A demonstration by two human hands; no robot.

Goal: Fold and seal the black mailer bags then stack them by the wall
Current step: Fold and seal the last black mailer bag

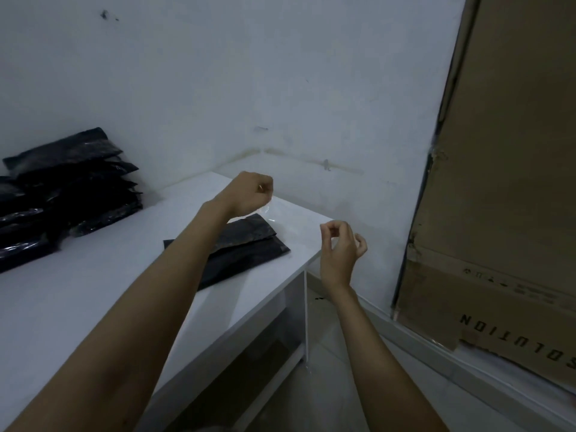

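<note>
A folded black mailer bag (249, 247) lies flat on the white table (93, 291), close to its right corner. My left hand (247, 194) hovers above the bag's far end with curled fingers, pinching one end of a thin clear strip (269, 210). My right hand (339, 247) is raised just past the table's right edge, thumb and forefinger pinched on what looks like the strip's other end. The strip is faint and hard to trace between the hands. A pile of several sealed black mailer bags (68, 188) sits at the back left against the wall.
The white wall (280, 88) meets the table's far side. A tall brown cardboard box (498, 182) leans against the wall on the right, standing on the tiled floor (358, 385). Below the tabletop is a dark open shelf space (249, 353).
</note>
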